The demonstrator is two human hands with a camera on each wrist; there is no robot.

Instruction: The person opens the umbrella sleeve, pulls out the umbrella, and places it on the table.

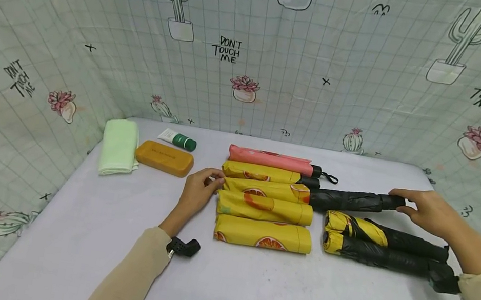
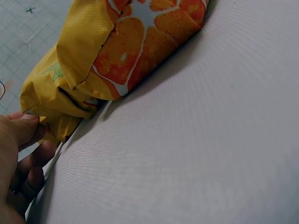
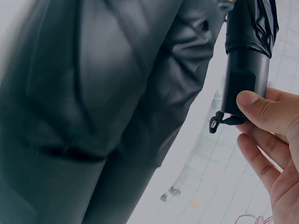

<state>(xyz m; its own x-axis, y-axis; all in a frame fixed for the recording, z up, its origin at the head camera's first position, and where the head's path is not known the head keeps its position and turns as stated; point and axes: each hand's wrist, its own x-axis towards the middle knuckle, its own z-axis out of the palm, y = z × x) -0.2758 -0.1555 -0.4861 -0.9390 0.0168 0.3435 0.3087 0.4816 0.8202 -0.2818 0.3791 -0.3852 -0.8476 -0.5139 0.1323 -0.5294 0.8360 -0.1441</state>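
Note:
A black folded umbrella (image 1: 345, 201) lies partly inside a yellow orange-print umbrella sleeve (image 1: 267, 190). My right hand (image 1: 429, 212) pinches the handle end of this umbrella; in the right wrist view the thumb lies on the black handle (image 3: 239, 77), and a wrist loop hangs at its tip. At the opposite end, my left hand (image 1: 199, 190) pinches the closed tip of the sleeve. That crumpled sleeve tip (image 2: 63, 114) shows between thumb and fingers in the left wrist view.
Behind are a pink-covered umbrella (image 1: 269, 159) and a yellow-covered umbrella (image 1: 260, 172). Two yellow sleeves (image 1: 262, 233) lie nearer, beside two black-and-yellow umbrellas (image 1: 388, 252). At left are a green cloth (image 1: 118, 147), an orange case (image 1: 164, 158) and a tube (image 1: 178, 139).

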